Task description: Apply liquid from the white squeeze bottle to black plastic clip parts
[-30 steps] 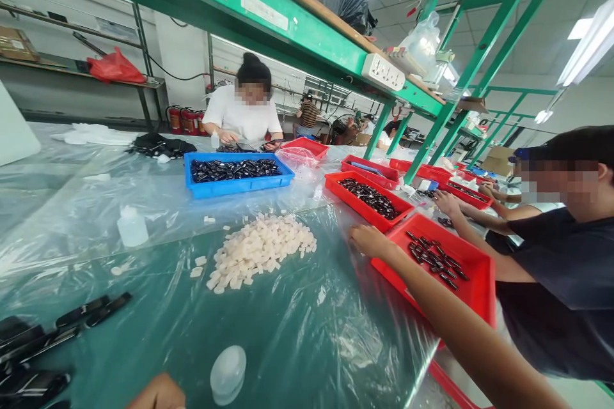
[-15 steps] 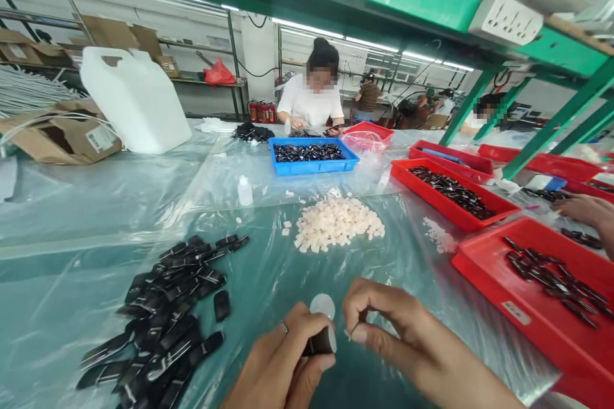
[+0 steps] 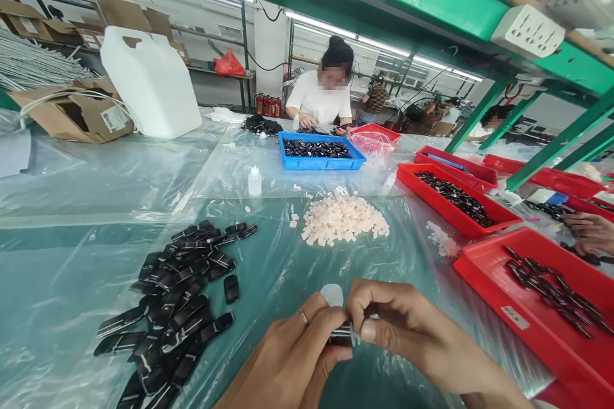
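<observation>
Close to the near edge of the plastic-covered green worktop (image 3: 71, 217), the person's left hand (image 3: 292, 361) and right hand (image 3: 398, 326) meet over a small glossy black plastic piece (image 3: 341, 333). The left hand's fingers are closed around the piece, thumb curled under it, a ring showing on one finger. The right hand's fingers pinch at the piece's right end, thumb tip and forefinger pressed together against it; whether something tiny sits between them I cannot tell. The piece is held just above the worktop, not resting on it.

Just behind the hands stands a small translucent white round cap (image 3: 332, 294). To the left lies a loose heap of flat black plastic parts (image 3: 177, 294), spreading from the middle of the worktop down toward the near left corner. Further back, in the middle, sits a pile of little cream-white cubes (image 3: 343, 220), and beyond it to the left a small white squeeze bottle (image 3: 254, 181), upright.

On the right a red plastic tray (image 3: 484, 268) holds scattered black parts, with a second red tray of black parts (image 3: 412, 182) behind it. A co-worker's hand (image 3: 592, 230) rests at the far right edge. At the far side, a person in a white shirt (image 3: 322, 99) sits behind a blue plastic tray (image 3: 319, 163) filled with dark parts. A large white plastic jerrycan (image 3: 151, 86) and an open cardboard box (image 3: 71, 112) stand at the back left.
</observation>
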A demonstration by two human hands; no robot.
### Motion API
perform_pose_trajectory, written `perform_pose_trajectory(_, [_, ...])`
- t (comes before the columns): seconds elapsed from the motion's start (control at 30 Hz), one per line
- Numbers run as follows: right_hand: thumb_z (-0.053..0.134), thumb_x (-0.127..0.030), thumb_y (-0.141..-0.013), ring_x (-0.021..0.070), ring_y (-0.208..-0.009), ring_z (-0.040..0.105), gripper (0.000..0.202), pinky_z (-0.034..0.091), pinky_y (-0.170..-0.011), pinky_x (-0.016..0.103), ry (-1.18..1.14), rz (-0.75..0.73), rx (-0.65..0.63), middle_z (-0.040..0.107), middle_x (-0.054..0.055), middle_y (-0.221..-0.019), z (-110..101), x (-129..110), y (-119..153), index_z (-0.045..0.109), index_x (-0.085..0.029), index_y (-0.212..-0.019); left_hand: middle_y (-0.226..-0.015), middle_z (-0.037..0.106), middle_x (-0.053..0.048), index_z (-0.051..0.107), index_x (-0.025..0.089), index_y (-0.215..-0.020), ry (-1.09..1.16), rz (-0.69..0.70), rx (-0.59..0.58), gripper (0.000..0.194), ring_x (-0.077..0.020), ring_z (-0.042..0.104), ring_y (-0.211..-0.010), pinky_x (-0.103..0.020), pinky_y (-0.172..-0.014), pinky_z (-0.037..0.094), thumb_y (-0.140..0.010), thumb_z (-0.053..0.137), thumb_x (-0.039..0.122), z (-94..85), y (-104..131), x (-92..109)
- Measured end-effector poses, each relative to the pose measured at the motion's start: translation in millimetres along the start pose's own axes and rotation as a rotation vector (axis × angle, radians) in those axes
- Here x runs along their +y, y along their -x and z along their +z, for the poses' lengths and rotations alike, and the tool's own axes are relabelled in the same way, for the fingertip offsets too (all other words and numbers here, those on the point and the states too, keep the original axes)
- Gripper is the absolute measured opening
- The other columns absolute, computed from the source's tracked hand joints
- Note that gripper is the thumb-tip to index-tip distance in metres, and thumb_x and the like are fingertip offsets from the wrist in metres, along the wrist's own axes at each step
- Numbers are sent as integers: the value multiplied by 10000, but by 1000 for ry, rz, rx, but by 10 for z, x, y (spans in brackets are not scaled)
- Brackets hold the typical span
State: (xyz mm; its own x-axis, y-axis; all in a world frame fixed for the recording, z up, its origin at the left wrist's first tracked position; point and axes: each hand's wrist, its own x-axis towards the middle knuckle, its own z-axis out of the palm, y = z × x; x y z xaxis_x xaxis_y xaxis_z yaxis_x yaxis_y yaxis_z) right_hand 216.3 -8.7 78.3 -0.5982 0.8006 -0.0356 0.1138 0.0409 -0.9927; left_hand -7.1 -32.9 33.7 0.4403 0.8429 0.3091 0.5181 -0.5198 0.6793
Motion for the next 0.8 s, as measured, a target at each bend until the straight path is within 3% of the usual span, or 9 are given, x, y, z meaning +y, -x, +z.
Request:
perform_pose_trajectory(0.2, [688, -427, -994, 119, -751, 435, 281, 328, -681, 247, -114, 23, -22, 534, -9, -826, -14, 72, -35, 635, -168, -900, -1290, 752, 5, 600, 431, -1360, 20, -14, -25, 400, -227, 796, -977, -223, -728, 644, -1002, 588, 255, 13, 0, 23])
perform_pose_trajectory(0.33, [702, -420, -988, 125, -796, 486, 275, 371, -720, 244, -147, 35, -4, 561, 5, -868, 35, 59, -33, 624, -168, -908, -1328, 745, -3, 633, 424, -1341, 19, -42, 15, 372, -254, 782, -1070, -219, -720, 652, -1000, 594, 282, 48, 43, 19])
perform_pose_trajectory(0.5, [702, -442, -987, 103, -695, 491, 306, 394, -664, 229, -141, 48, 14, 569, -4, -783, 76, 60, -23, 628, -156, -908, -1321, 754, 8, 652, 417, -1316, 5, -47, 80, 374, -245, 772, -1118, -212, -776, 656, -986, 599, 251, 54, 78, 47])
perform_pose_trajectory(0.67, [693, -416, -1000, 115, -738, 585, 274, 435, -703, 236, -129, 52, 33, 606, 3, -807, 100, 75, 4, 614, -162, -937, -1405, 707, 8, 545, 433, -1427, 14, -10, -58, 432, -276, 687, -1278, -208, -753, 661, -1023, 573, 283, -16, 91, 1])
perform_pose_trajectory(0.8, [679, -387, -1015, 124, -777, 609, 236, 444, -735, 244, -100, 57, 53, 627, 10, -830, 129, 100, 50, 616, -169, -953, -1383, 719, -39, 633, 337, -1286, -10, 39, -117, 293, -294, 711, -1240, -247, -811, 658, -1023, 545, 245, -86, 73, 4])
